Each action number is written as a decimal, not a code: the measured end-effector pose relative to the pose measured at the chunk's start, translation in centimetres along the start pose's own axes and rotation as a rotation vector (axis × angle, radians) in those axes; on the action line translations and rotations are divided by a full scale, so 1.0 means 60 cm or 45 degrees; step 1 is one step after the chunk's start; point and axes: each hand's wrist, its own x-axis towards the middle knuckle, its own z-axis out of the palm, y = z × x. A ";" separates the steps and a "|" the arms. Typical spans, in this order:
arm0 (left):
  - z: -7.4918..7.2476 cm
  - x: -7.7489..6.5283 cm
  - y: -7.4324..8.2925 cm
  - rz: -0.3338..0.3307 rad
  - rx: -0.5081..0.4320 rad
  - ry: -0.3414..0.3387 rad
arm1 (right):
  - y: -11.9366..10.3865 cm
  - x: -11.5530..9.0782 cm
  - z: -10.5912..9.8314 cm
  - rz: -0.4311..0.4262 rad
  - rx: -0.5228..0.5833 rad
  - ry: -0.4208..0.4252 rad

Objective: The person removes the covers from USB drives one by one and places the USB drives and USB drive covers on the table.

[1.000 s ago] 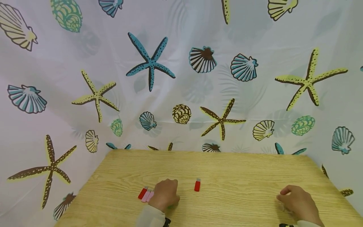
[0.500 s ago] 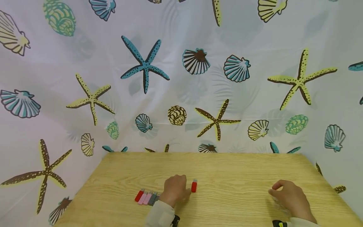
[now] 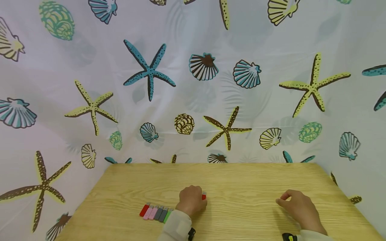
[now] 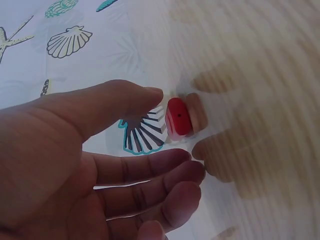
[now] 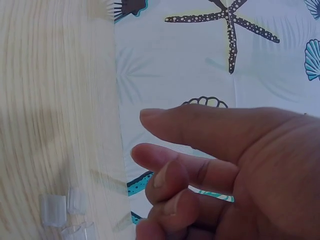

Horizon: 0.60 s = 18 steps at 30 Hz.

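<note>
My left hand (image 3: 191, 201) is at a lone red USB flash drive (image 3: 204, 196) near the middle of the table, hiding part of it. In the left wrist view, thumb and fingers are spread on either side of the red drive's end (image 4: 178, 119), with a gap on both sides. Over the table's right part, my right hand (image 3: 300, 207) hovers with loosely bent fingers; thumb and index finger are apart and hold nothing. Small clear plastic caps (image 5: 53, 210) lie on the table below it.
Left of my left hand runs a slanted row of USB drives: a red one (image 3: 144, 210), pink ones (image 3: 148, 213), grey ones (image 3: 158, 213) and a green one (image 3: 168, 216). A cloth printed with shells and starfish (image 3: 199, 90) surrounds the wooden table (image 3: 241, 180).
My left hand has moved right, away from the row of drives, to the lone red drive. More of the row, including the green drive, shows now. The view has shifted slightly.
</note>
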 end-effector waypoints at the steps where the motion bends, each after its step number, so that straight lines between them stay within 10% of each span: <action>1: 0.001 0.002 0.002 -0.001 0.007 0.005 | -0.001 0.000 0.000 -0.005 0.000 0.003; 18: 0.010 0.013 0.010 -0.013 0.093 -0.018 | -0.011 -0.004 0.006 -0.026 0.043 0.039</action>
